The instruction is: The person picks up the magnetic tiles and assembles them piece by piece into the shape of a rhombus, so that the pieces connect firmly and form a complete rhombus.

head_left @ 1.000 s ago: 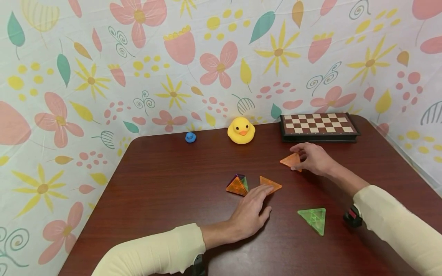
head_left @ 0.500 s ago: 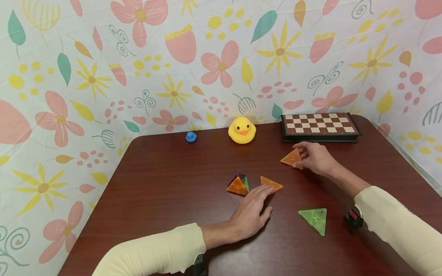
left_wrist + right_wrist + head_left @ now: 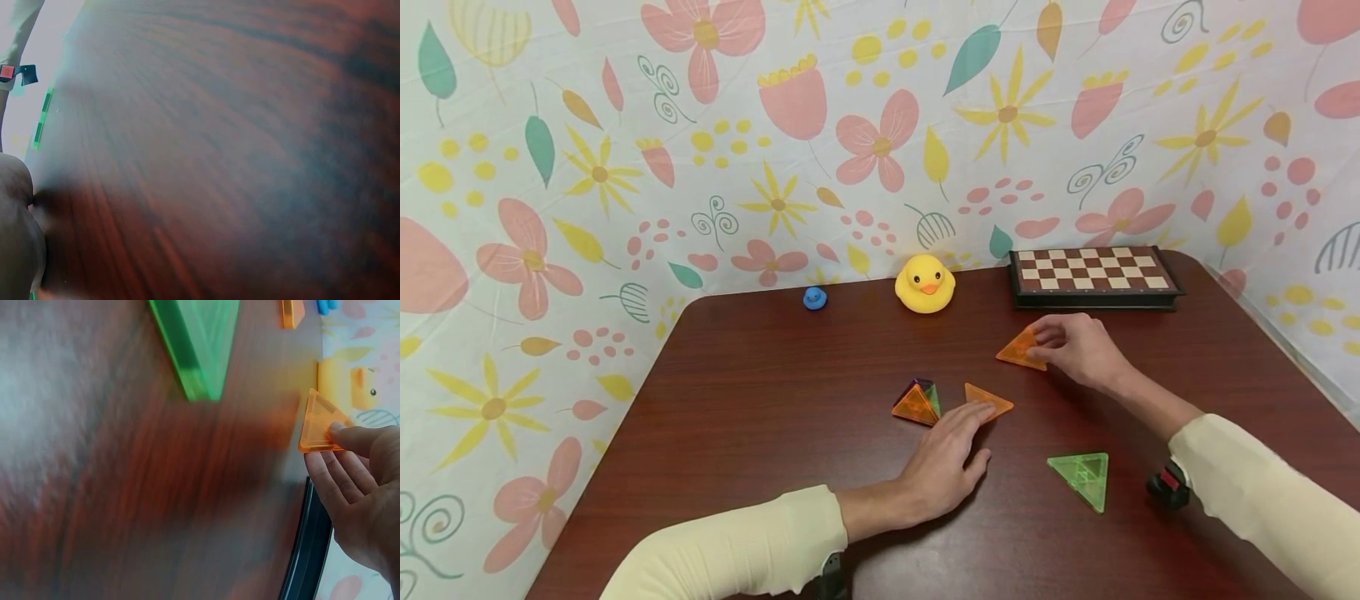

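Observation:
My right hand [image 3: 1086,350] pinches a translucent orange triangular magnetic tile [image 3: 1019,350] between thumb and fingers; the right wrist view shows the thumb on the tile's face [image 3: 317,428]. My left hand [image 3: 936,471] lies low over the table with fingers extended, fingertips over a second orange triangular tile [image 3: 981,395]. Just left of those fingertips sits a small pyramid of triangular tiles [image 3: 914,404], with orange, green and purple sides showing. A larger-looking green triangular tile [image 3: 1086,477] lies flat between the two forearms. The left wrist view shows mostly tabletop.
Along the back of the brown table [image 3: 760,367] stand a small blue duck [image 3: 814,298], a yellow rubber duck [image 3: 925,285] and a folded checkered game board [image 3: 1093,275]. A flowered cloth [image 3: 700,167] hangs behind the table.
My right hand first tilts the pinched orange tile up a little, then shifts it slightly left and toward me. The left hand, pyramid and green tile stay put.

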A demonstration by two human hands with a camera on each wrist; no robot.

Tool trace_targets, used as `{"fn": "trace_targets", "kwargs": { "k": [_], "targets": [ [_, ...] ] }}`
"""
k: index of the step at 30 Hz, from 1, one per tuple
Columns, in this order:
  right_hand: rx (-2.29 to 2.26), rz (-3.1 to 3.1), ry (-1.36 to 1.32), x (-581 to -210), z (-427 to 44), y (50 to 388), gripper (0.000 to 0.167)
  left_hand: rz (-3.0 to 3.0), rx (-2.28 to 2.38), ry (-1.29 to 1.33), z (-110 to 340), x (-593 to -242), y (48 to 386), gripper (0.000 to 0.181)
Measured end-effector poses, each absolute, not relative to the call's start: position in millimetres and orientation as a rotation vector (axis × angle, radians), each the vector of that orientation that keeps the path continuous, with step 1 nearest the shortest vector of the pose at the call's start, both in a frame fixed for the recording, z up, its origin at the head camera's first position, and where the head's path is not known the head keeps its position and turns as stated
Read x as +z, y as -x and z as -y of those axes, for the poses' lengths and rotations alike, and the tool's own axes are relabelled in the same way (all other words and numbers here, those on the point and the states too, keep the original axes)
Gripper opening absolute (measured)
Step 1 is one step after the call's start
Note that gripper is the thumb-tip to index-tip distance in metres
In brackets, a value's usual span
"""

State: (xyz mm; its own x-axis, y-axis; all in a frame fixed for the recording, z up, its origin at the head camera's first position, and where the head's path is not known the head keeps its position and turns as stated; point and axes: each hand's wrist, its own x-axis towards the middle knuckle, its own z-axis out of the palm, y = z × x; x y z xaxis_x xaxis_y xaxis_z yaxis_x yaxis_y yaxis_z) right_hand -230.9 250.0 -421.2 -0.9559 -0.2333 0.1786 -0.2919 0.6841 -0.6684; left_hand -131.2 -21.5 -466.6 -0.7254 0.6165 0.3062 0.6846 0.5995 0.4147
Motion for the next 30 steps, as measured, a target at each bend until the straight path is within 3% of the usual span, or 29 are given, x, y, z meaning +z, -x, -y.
{"fn": "trace_targets", "kwargs": {
  "k": [16, 30],
  "targets": [
    [1.241, 2.689, -0.574, -418, -216, 207, 0.016, 2.669, -0.766, 1.101, 21, -468, 132, 0.055],
    [1.27, 2.704, -0.608, -424, -204, 196, 0.016, 2.676, -0.762, 1.106, 21, -467, 132, 0.055]
  ]
}}
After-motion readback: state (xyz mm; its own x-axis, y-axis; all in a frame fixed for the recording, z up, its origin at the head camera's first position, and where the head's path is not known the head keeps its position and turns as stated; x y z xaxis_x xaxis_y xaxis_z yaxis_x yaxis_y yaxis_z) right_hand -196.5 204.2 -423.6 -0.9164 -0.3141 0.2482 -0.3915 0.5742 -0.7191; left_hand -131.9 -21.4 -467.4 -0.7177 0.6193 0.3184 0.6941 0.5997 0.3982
